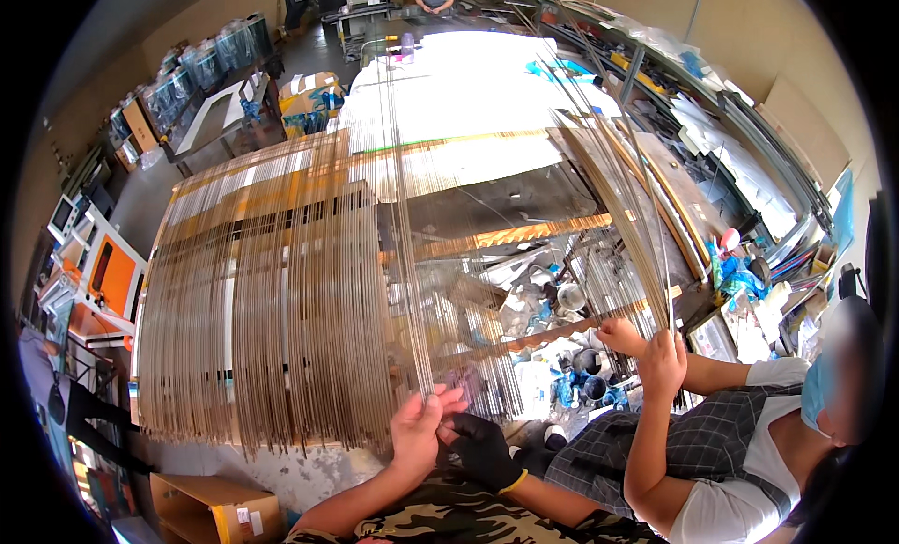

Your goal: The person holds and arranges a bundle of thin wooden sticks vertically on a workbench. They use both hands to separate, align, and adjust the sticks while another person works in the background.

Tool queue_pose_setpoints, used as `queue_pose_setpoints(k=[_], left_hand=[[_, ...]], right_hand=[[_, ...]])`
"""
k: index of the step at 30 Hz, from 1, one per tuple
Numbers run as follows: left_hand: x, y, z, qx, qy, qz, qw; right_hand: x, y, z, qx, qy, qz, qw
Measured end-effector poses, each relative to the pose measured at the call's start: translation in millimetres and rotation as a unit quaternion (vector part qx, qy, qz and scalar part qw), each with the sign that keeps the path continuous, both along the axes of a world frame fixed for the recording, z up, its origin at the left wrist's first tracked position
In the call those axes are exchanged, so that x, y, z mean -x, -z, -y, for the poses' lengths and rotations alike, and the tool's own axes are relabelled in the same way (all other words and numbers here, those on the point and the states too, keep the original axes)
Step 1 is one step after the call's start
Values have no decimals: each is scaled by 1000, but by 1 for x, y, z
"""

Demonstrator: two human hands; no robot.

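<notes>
My bare left hand (417, 433) is closed around the lower ends of a few long thin rods (406, 291), which run away from me over the table. Close against it is my right hand (482, 453), in a black glove with a yellow cuff and bare fingertips. Its thumb and fingers are pinched together beside the left palm; what they grip, if anything, is hidden. To the left, a wide layer of similar thin rods (262, 329) lies side by side, their near ends uneven.
At my right a co-worker's hands (660, 364) hold another bundle of long rods (618, 207). Beneath the wooden slats (543, 230) are cups and blue scraps. White sheets (459, 85) cover the far table. A cardboard box (215, 509) stands at lower left; loaded shelves (721, 141) line the right wall.
</notes>
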State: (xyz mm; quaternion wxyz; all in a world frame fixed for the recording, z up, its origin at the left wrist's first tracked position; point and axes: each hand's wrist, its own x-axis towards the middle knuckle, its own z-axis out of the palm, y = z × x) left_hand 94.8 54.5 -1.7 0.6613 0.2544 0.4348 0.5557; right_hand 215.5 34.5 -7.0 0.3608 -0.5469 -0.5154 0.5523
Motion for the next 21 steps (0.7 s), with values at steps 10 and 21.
queue_pose_setpoints(k=[10,21], left_hand=[[1,2,0,-23,-24,-80,996],[13,6,5,-5,-69,-71,995]], right_hand=[[-15,22,-11,-83,161,-24,983],[-92,89,-114,-222,254,206,919]])
